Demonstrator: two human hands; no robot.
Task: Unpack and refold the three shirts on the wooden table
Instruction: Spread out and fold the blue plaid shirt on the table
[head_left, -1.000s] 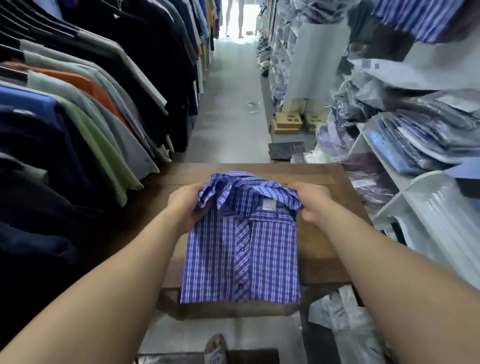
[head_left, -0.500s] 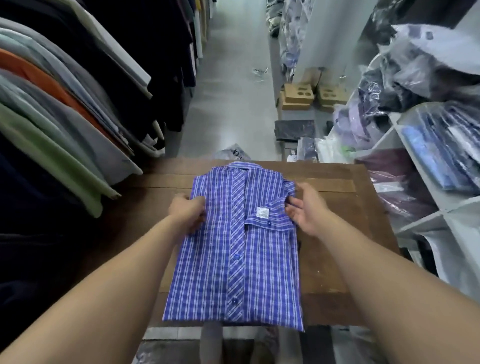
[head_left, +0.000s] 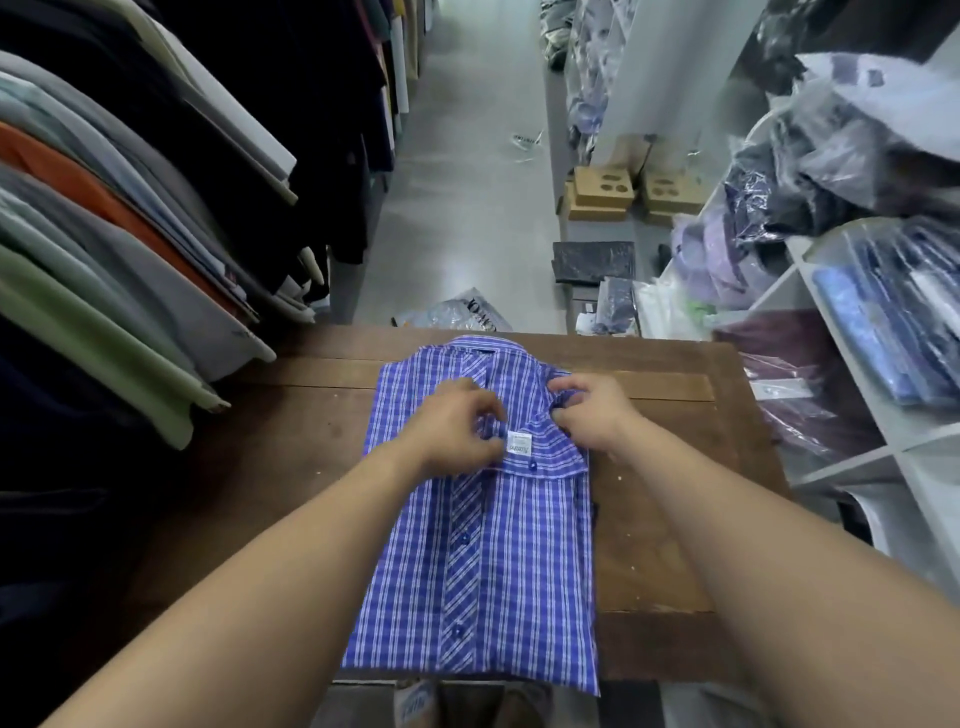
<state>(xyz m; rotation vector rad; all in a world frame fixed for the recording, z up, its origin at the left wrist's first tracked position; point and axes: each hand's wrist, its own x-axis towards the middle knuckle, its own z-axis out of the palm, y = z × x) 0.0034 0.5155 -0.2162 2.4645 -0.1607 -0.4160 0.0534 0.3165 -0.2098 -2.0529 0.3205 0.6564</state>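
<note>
We see shirt (head_left: 519, 571): blue check, white and darker blue lines. Placket (head_left: 464, 571): same colours, stripes run diagonal. Buttons (head_left: 465, 539) dark blue. Label (head_left: 519, 445) white, print too small to read. Table (head_left: 665, 545) dark brown wood, few pale specks. On rack we note orange garment (head_left: 78, 182), pale green garment (head_left: 104, 353), greys, near-black. Boxes (head_left: 602, 192) tan cardboard. Shelves (head_left: 841, 467) white. Floor (head_left: 457, 208) grey. Bagged stock: blue pack (head_left: 857, 332), maroon pack (head_left: 795, 353).

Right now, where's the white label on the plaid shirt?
In the head view, the white label sits on the upper part of the blue plaid shirt, centre of the wooden table, between the left hand and right hand.
</note>
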